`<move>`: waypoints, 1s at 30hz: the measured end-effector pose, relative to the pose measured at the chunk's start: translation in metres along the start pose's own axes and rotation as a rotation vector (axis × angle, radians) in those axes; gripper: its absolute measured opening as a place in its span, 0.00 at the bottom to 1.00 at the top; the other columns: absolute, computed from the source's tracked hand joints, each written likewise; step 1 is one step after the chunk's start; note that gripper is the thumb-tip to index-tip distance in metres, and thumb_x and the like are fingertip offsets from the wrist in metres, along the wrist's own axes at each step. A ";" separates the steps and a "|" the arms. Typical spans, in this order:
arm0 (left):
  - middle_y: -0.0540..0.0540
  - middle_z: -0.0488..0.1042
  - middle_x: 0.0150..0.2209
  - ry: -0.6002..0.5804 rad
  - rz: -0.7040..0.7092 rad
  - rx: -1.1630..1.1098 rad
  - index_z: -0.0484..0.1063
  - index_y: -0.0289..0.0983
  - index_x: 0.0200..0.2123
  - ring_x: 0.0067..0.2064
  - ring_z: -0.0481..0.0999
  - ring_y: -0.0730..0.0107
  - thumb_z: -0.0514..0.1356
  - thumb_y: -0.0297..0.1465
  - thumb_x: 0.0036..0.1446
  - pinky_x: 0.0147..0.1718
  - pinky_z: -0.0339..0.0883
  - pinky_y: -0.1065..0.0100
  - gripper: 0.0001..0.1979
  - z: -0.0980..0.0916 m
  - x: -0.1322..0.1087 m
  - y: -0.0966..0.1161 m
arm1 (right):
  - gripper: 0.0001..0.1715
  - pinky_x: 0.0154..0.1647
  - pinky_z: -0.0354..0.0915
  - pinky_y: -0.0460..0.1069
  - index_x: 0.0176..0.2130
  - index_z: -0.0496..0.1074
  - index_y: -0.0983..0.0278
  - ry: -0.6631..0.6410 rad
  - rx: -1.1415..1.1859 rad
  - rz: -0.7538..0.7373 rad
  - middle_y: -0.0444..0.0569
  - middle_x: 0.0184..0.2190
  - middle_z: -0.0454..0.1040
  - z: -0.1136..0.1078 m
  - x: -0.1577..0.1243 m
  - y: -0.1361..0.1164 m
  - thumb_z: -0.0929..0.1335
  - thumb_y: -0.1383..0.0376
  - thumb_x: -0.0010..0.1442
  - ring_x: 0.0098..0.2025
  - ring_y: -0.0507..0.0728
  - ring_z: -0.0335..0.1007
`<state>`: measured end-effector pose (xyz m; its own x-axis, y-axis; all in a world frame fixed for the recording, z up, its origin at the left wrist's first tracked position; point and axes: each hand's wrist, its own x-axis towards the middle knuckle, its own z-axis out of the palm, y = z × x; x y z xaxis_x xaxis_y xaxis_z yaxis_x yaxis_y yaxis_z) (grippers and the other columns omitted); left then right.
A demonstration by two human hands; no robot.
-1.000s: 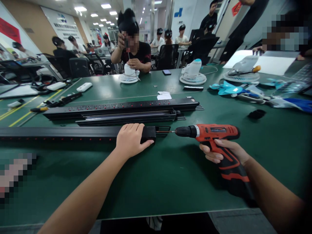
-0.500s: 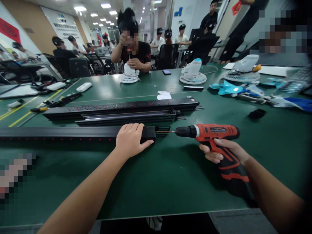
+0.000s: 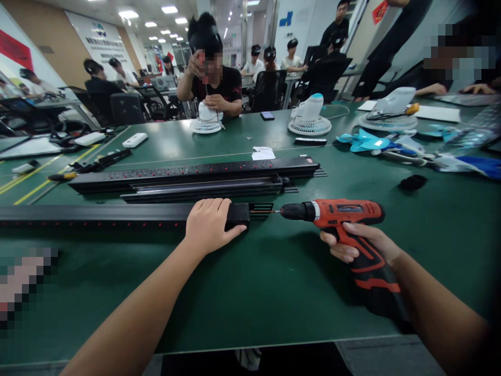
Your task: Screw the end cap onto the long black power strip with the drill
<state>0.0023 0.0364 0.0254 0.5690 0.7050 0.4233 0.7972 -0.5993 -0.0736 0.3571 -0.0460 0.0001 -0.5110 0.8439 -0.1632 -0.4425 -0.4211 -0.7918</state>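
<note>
My left hand [image 3: 209, 224] is wrapped over a long black power strip [image 3: 117, 213] near its right end, thumb along the front face. The strip lies on the green table, and a row of small red spots runs along its near side. A slotted metal bracket [image 3: 266, 207] sticks out of that end. My right hand [image 3: 364, 243] grips a red and black cordless drill [image 3: 348, 211] by the handle. The drill points left, and its long thin bit reaches the end of the strip. Where the tip bears is too small to make out.
Behind lie another black power strip [image 3: 195, 172] and a dark metal channel [image 3: 211, 189]. White fan parts [image 3: 310, 122] and blue fan blades [image 3: 364, 141] are at the back right. A black piece [image 3: 413, 182] lies beyond the drill. A person [image 3: 211, 78] works across the table.
My hands, the drill and the strip stay practically where they were. Across the table, the person's raised hand and tool have shifted slightly. At the far right, another person's hands now show.
</note>
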 end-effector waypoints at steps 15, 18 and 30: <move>0.39 0.76 0.43 -0.017 -0.005 0.010 0.69 0.37 0.49 0.46 0.74 0.50 0.54 0.54 0.59 0.48 0.63 0.53 0.28 -0.001 0.000 0.000 | 0.14 0.22 0.66 0.44 0.37 0.75 0.67 0.040 -0.031 0.009 0.47 0.28 0.68 -0.003 0.000 0.001 0.70 0.57 0.59 0.19 0.46 0.54; 0.39 0.76 0.44 -0.023 -0.006 0.006 0.69 0.37 0.49 0.47 0.74 0.51 0.54 0.54 0.59 0.48 0.62 0.54 0.28 -0.001 0.000 0.000 | 0.14 0.22 0.65 0.44 0.38 0.75 0.67 0.039 -0.018 0.003 0.48 0.29 0.69 -0.004 0.000 0.001 0.70 0.57 0.59 0.19 0.46 0.54; 0.39 0.76 0.42 -0.009 0.002 0.018 0.69 0.36 0.48 0.46 0.74 0.51 0.54 0.54 0.59 0.48 0.63 0.54 0.28 -0.001 0.000 0.000 | 0.27 0.23 0.62 0.45 0.47 0.76 0.74 0.035 -0.023 0.044 0.44 0.17 0.64 -0.013 -0.005 0.006 0.69 0.54 0.59 0.20 0.51 0.53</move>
<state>0.0023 0.0364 0.0262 0.5726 0.7068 0.4154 0.7992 -0.5942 -0.0906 0.3665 -0.0489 -0.0117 -0.5034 0.8359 -0.2188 -0.4025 -0.4509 -0.7967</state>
